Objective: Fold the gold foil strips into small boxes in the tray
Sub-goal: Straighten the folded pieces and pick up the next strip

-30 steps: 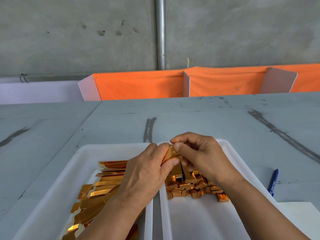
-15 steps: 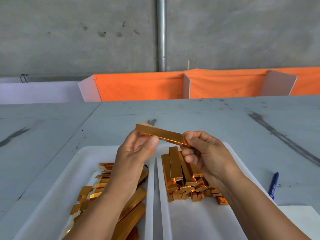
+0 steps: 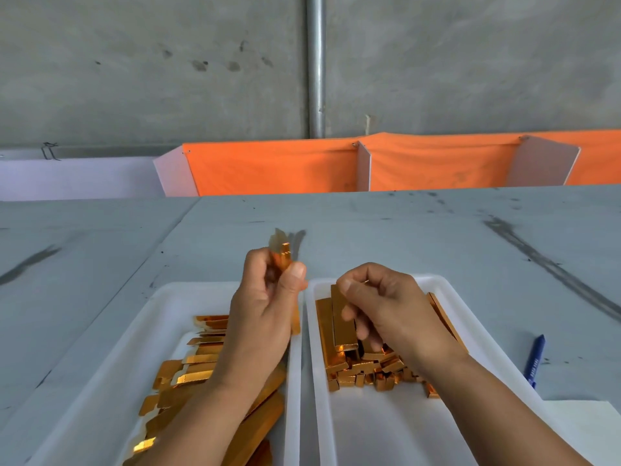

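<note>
At frame centre, above the left tray (image 3: 134,348), the left hand (image 3: 265,317) pinches a gold foil strip (image 3: 285,252) upright in its fingers. Beside it, the right hand (image 3: 393,307) curls over the folded boxes (image 3: 342,327) in the right tray (image 3: 386,432); whether it grips one cannot be told.

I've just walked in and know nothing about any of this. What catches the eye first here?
Shiny gold: flat foil strips heaped in the left white tray, folded boxes piled in the right tray. The left hand holds one strip upright, while the right hand curls over the boxes. Behind, a bright orange cloth runs along the back.
</note>
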